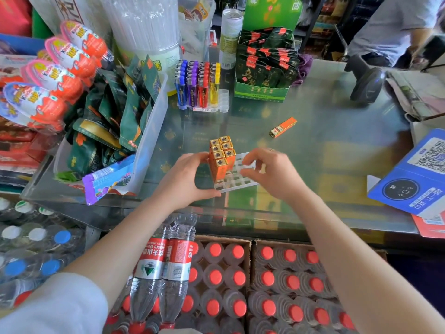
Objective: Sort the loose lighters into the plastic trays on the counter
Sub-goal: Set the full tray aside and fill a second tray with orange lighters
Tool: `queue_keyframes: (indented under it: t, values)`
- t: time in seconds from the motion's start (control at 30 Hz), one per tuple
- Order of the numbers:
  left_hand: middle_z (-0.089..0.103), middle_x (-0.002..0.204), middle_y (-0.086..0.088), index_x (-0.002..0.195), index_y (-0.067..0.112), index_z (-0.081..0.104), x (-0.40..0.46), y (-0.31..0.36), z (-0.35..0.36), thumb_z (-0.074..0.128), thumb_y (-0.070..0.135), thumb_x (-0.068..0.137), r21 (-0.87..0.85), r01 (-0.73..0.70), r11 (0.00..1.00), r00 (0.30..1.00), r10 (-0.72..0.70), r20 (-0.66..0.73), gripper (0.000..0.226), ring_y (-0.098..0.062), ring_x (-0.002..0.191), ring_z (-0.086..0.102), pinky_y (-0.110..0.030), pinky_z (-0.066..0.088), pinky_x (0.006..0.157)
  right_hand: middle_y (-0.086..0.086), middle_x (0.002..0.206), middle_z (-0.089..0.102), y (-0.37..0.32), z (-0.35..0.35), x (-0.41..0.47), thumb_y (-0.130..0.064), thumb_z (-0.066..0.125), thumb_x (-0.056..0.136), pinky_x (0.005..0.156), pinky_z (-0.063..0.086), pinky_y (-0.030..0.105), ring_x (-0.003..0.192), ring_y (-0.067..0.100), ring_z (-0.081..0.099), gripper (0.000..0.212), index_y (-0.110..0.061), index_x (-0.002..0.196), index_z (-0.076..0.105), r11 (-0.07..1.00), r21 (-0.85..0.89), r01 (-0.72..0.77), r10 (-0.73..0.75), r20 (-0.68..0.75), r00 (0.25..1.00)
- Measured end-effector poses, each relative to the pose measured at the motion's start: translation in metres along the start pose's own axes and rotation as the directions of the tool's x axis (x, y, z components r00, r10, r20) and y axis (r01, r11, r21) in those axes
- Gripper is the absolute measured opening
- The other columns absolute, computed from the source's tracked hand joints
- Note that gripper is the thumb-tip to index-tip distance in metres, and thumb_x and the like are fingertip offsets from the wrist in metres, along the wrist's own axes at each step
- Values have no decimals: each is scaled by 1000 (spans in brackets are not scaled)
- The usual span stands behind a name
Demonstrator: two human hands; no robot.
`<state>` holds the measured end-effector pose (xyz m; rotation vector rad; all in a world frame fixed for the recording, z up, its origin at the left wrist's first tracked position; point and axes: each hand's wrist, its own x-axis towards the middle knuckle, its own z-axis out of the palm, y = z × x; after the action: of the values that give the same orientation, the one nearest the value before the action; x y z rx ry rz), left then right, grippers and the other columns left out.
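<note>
A clear plastic tray (240, 183) lies on the glass counter in front of me. Several orange lighters with gold tops (220, 155) stand upright in its left slots. My left hand (185, 179) grips the tray's left front corner, fingers against the standing lighters. My right hand (269, 172) hovers over the tray's right side, fingers curled and touching the empty slots, with nothing held. One loose orange lighter (283, 127) lies flat on the counter farther back right. A second tray (216, 108) at the back holds blue, purple, red and yellow lighters (197, 85).
A clear bin of green snack packets (154, 131) stands at left, a green tea box (261, 91) at the back, a black scanner (366, 80) at right, a blue QR stand (414, 172) at the right edge. Bottled water crates (228, 280) sit below the counter.
</note>
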<state>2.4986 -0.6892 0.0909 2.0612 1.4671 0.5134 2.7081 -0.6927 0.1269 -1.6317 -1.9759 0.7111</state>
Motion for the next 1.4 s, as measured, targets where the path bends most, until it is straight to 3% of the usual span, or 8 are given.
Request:
queue_keyframes:
  t: [0.23,0.4,0.57,0.7,0.83,1.0,1.13,1.4]
  values:
    - [45,130,10,127,33,39,10,-2,-2,78,42,61,-42,0,999,998,2,57,77,0,113,36,-25,31,94,8,129,48,57,-14,44,1,45,86,72,47,36,90,31,55,31,-10,114,55,957,-233,-173,115,-246,963]
    - [41,120,19,126,32,39,10,0,-2,77,40,62,-42,-15,999,999,17,47,75,3,111,33,-23,30,93,1,149,27,74,-17,64,12,40,80,71,43,35,121,31,38,58,-20,129,45,856,-461,-235,174,-172,970]
    - [40,119,21,127,31,40,9,1,-3,78,38,63,-54,-21,998,999,24,45,74,2,113,33,-25,30,95,9,124,55,80,-17,70,2,43,76,90,42,42,106,34,43,43,-9,115,57,907,-421,-26,4,-53,999]
    - [40,119,21,127,33,39,9,0,-3,77,38,63,-59,-16,998,999,19,47,74,2,113,33,-25,30,95,6,96,66,78,-9,45,-16,36,80,71,49,42,71,28,46,25,-9,85,59,866,-426,263,-295,-10,955]
    - [39,120,20,129,31,38,9,1,-3,77,37,64,-50,-17,999,999,19,48,76,2,113,32,-25,30,95,5,102,64,78,-5,26,-21,45,87,58,53,35,71,31,57,11,-14,91,52,738,-534,413,-462,46,886]
    - [42,124,17,129,32,37,9,1,-2,77,38,64,-46,-8,999,999,10,46,77,2,112,32,-25,30,95,6,128,48,61,-6,37,-35,49,89,69,47,37,105,30,56,44,-15,127,40,938,-347,-19,-33,-144,989]
    - [47,130,10,128,31,39,9,0,-2,77,41,61,-60,7,998,999,-4,48,78,-2,115,37,-30,34,98,13,124,45,48,-1,63,-41,47,90,74,45,40,105,36,53,48,-5,120,46,881,-307,-360,327,-155,932]
    - [47,132,6,129,29,39,5,6,-3,78,37,65,-54,19,998,999,-18,34,75,-10,121,39,-26,29,94,10,101,58,36,5,52,-32,48,91,66,46,36,91,30,55,26,-8,101,54,952,-198,-234,201,-176,964]
